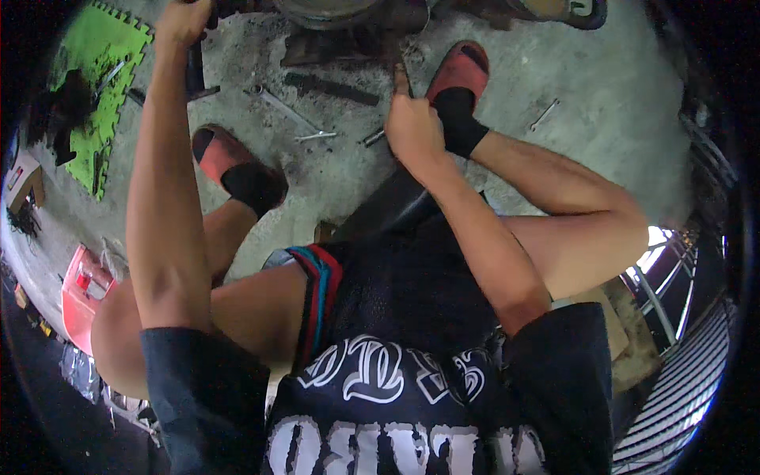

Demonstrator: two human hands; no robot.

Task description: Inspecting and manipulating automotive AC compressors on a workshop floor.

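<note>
My left hand is at the top left, its fingers curled around a dark part that I cannot make out. Below it, partly behind my forearm, stands a dark upright bar with a crosspiece at its foot. My right hand is between my feet with the index finger stretched out, its dirty tip close to the underside of a dark, round-bodied machine part; whether it touches cannot be seen. The other fingers of that hand are mostly hidden. Close by lie a wrench and a dark flat strip.
A smaller wrench lies right of my red slipper. Dark objects and a tool rest on a green foam mat at the left. A pink plastic container is beside my left knee. Dark debris litters the concrete floor.
</note>
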